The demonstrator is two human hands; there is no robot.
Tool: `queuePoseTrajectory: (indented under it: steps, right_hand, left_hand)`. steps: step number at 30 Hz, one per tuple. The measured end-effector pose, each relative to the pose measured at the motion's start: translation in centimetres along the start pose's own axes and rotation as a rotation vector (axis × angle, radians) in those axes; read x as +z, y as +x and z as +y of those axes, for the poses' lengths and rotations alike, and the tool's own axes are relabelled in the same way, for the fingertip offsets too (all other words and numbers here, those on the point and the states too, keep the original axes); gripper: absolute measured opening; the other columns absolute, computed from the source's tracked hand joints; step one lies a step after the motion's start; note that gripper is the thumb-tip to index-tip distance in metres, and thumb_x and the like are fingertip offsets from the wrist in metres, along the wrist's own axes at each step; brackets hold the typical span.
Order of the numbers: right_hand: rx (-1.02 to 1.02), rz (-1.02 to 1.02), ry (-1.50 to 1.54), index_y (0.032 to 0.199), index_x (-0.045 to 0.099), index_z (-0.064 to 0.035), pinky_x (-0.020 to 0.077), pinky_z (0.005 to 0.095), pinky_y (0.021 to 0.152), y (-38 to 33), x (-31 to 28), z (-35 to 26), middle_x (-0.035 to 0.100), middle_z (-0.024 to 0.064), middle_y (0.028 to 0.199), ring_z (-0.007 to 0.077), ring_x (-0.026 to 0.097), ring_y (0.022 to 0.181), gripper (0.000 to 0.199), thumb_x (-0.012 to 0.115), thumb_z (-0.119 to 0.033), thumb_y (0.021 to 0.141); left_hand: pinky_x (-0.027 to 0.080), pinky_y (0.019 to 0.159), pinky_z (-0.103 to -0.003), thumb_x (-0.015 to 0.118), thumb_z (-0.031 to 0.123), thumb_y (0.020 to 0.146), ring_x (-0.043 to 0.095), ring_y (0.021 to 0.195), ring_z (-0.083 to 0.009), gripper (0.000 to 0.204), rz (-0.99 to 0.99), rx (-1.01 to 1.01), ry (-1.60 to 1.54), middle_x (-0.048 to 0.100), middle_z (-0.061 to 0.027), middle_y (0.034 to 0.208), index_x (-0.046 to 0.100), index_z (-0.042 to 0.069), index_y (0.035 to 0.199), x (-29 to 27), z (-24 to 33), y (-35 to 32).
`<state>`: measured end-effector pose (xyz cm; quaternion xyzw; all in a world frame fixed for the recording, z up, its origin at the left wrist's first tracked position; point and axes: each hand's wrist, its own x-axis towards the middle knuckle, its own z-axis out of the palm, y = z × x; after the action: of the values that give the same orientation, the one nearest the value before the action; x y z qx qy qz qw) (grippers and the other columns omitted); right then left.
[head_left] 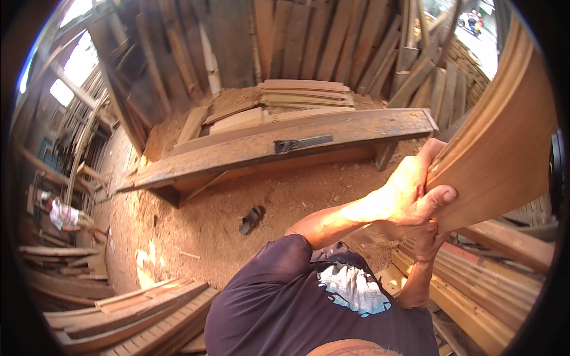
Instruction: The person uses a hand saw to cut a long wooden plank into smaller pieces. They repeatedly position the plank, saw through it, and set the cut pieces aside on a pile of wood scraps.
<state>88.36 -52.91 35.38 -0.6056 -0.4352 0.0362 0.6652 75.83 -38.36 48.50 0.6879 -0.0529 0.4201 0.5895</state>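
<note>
A wide, smooth wooden board [499, 154] rises at my right side, its far end reaching toward the upper right. My left hand [415, 187] is closed round the board's near edge, with the thumb lying on its broad face. Below it, my right hand [428, 240] grips the lower part of the board, and the board hides some of its fingers. Across the front stands a long, worn wooden bench [231, 142]. On its top lies a flat dark tool [303, 143] with a black end; its exact kind is unclear.
Planks [306, 94] are piled behind the bench, and tall boards [314, 41] lean on the wall. More timber stacks lie at lower left [136, 314] and lower right [475, 291]. A dark sandal [252, 220] rests on the sawdust-covered floor. Another person [63, 216] is at far left.
</note>
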Motion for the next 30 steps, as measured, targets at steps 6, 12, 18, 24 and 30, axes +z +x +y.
queuePoseTrajectory:
  steps: [6,12,18,24,30]
  right_hand:
    - [0.193,-0.119,0.477,0.151,0.031,-0.001,0.0381,0.0406,0.112,-0.2,11.8,-0.4,0.041,0.0124,0.148,0.0235,0.046,0.131,0.069,0.05,-0.048,0.104]
    - [0.214,-0.269,0.503,0.149,0.031,-0.0067,0.0365,0.0429,0.113,-3.1,18.8,5.3,0.04,0.0096,0.147,0.0236,0.043,0.134,0.083,0.059,-0.062,0.094]
    - [0.331,-0.131,0.718,0.154,0.023,-0.0081,0.0281,0.0438,0.119,-6.0,24.7,3.6,0.032,0.008,0.155,0.0233,0.035,0.14,0.099,0.062,-0.07,0.087]
    - [0.533,-0.11,0.579,0.147,0.039,-0.0068,0.0378,0.043,0.112,-5.7,26.2,6.3,0.045,0.0075,0.144,0.0221,0.043,0.133,0.082,0.063,-0.062,0.091]
    - [0.755,-0.182,0.748,0.142,0.046,-0.0014,0.0437,0.0411,0.106,-2.8,29.2,7.0,0.052,0.0095,0.136,0.022,0.049,0.126,0.085,0.069,-0.062,0.087]
  left_hand:
    - [0.05,0.087,-0.041,0.069,0.035,0.093,0.066,0.1,-0.0316,0.067,0.093,0.012,0.274,0.064,-0.0226,0.107,0.035,-0.003,0.137,-8.0,3.8,-3.2]
    - [0.027,0.115,-0.051,0.084,0.048,0.078,0.04,0.139,-0.0355,0.123,-0.057,-0.047,0.192,0.04,-0.0236,0.148,-0.001,0.005,0.156,-19.0,4.3,-11.1]
    - [0.025,0.117,-0.057,0.086,0.064,0.063,0.035,0.141,-0.0472,0.14,-0.062,-0.882,0.97,0.037,-0.0268,0.153,0.002,0.006,0.159,-31.0,-2.2,-35.3]
    - [0.044,0.102,-0.047,0.088,0.045,0.071,0.057,0.124,-0.0384,0.09,0.006,-1.129,0.709,0.065,-0.0188,0.125,0.046,0.005,0.14,-30.4,-8.4,-50.6]
    - [0.052,0.09,-0.036,0.087,0.028,0.077,0.065,0.105,-0.0204,0.062,0.154,-1.301,0.363,0.072,-0.0117,0.11,0.06,0.002,0.127,-28.4,-8.9,-51.1]
